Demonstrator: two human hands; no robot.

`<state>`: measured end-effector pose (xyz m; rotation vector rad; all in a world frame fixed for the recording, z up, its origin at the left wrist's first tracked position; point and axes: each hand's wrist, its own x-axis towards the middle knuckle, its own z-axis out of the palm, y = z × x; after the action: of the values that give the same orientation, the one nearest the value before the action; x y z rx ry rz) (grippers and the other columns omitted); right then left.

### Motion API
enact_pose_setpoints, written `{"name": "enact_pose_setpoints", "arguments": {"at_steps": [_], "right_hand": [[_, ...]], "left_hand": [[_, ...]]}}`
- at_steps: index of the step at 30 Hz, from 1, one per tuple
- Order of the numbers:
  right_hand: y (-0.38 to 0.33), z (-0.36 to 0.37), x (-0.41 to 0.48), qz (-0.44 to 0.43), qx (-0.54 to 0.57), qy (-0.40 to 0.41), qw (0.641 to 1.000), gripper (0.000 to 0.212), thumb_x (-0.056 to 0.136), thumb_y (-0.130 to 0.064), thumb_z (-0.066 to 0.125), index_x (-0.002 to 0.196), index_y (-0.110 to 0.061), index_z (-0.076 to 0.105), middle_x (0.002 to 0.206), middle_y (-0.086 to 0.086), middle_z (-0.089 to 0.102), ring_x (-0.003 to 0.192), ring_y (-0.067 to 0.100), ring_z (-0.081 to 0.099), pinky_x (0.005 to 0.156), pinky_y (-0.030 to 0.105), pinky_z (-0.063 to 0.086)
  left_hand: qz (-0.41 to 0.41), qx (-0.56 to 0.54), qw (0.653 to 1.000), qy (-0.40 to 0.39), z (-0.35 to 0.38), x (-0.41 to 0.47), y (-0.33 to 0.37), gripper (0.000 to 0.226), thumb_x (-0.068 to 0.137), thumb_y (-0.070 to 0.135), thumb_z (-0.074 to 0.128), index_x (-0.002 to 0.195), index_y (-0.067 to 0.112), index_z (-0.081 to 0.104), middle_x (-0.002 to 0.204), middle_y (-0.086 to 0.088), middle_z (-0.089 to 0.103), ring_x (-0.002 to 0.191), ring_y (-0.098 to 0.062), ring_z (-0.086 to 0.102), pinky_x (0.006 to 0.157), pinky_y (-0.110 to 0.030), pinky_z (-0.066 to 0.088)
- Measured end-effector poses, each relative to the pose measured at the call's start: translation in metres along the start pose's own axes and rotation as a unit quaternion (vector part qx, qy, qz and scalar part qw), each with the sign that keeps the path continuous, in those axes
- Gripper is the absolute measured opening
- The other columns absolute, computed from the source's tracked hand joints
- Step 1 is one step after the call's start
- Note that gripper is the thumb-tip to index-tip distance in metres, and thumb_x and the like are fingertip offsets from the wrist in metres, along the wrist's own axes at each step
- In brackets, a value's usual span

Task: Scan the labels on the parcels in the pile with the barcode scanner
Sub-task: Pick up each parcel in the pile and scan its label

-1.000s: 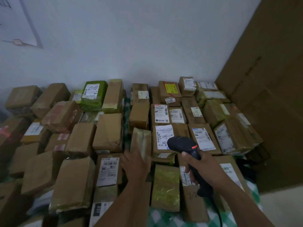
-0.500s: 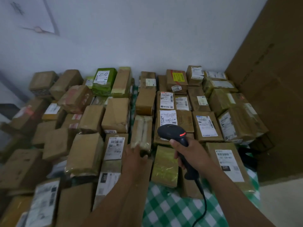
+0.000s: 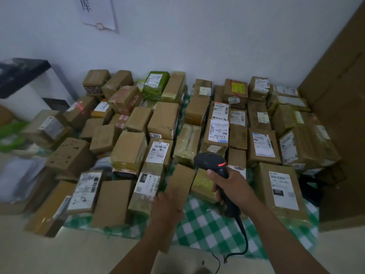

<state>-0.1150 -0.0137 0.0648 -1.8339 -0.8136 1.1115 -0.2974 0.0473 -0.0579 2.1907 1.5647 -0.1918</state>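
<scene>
- Nearest, a black cable (image 3: 245, 236) trails from the scanner's handle across the green-and-white checked cloth (image 3: 199, 220) to the pale floor (image 3: 79, 254).
- The left hand (image 3: 168, 202) grips a plain brown parcel (image 3: 182, 178), with its fingers over the top face and its thumb at the left edge. The hand is blurred. The parcel is tilted, and its far end meets the near edge of the pile.
- The right hand (image 3: 232, 187) is wrapped round the handle of the barcode scanner (image 3: 210, 160), just right of the plain brown parcel. The scanner's head points away over the pile, and a red light glows on its back.
- Below the scanner's head lies a yellow-taped parcel (image 3: 203, 186), close beside the plain brown parcel's right side.
- A narrow labelled parcel (image 3: 147, 182) lies to the left of the hands and a large labelled parcel (image 3: 282, 190) to the right. Both have their labels facing up.
- Beyond them the pile of parcels (image 3: 162, 123) is packed edge to edge. Labels show mostly on its right half and bare cardboard mostly on its left.
- Farthest off, a green parcel (image 3: 156, 84) sits by the white wall (image 3: 217, 36), which has a paper sheet (image 3: 98, 12) fixed to it. A tall cardboard sheet (image 3: 339, 95) stands on the right and a black-topped cabinet (image 3: 23, 76) on the left.
</scene>
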Motion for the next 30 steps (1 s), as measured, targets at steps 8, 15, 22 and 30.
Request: {"name": "enact_pose_setpoints", "arguments": {"at_steps": [8, 15, 22, 30], "right_hand": [[-0.001, 0.03, -0.025, 0.023, 0.08, 0.053, 0.995, 0.033, 0.09, -0.035, 0.066, 0.084, -0.003, 0.061, 0.069, 0.02, 0.065, 0.047, 0.024, 0.057, 0.047, 0.031, 0.049], [-0.014, 0.067, -0.041, 0.044, 0.251, 0.103, 0.962, 0.014, 0.089, -0.023, 0.068, 0.096, -0.01, 0.067, 0.079, 0.009, 0.074, 0.07, 0.021, 0.071, 0.062, 0.033, 0.056], [-0.026, 0.086, -0.065, 0.063, 0.358, 0.034, 0.931, 0.025, 0.086, -0.033, 0.064, 0.101, -0.014, 0.068, 0.086, 0.008, 0.068, 0.081, 0.025, 0.065, 0.073, 0.037, 0.05], [-0.032, 0.095, -0.081, 0.013, 0.418, 0.074, 0.905, 0.044, 0.078, -0.031, 0.066, 0.113, -0.006, 0.065, 0.105, 0.013, 0.072, 0.096, 0.027, 0.068, 0.082, 0.037, 0.053]], "left_hand": [[-0.011, -0.213, 0.977, 0.022, -0.031, -0.006, -0.027, 0.088, 0.078, 0.051, 0.068, 0.152, 0.031, 0.023, 0.131, -0.009, 0.047, 0.115, -0.025, 0.049, 0.099, -0.041, 0.047], [-0.019, -0.519, 0.853, 0.052, -0.094, -0.03, -0.045, 0.06, 0.088, 0.029, 0.065, 0.141, 0.045, 0.041, 0.121, 0.012, 0.058, 0.105, -0.014, 0.063, 0.084, -0.035, 0.056], [0.043, -0.665, 0.746, -0.002, -0.129, -0.052, -0.05, 0.033, 0.099, 0.026, 0.053, 0.129, 0.039, 0.054, 0.101, 0.004, 0.075, 0.094, -0.018, 0.072, 0.087, -0.046, 0.057], [0.135, -0.493, 0.859, -0.027, -0.141, -0.067, -0.057, 0.052, 0.087, 0.058, 0.045, 0.138, 0.051, 0.035, 0.138, 0.012, 0.052, 0.118, -0.004, 0.054, 0.096, -0.023, 0.048]]}}
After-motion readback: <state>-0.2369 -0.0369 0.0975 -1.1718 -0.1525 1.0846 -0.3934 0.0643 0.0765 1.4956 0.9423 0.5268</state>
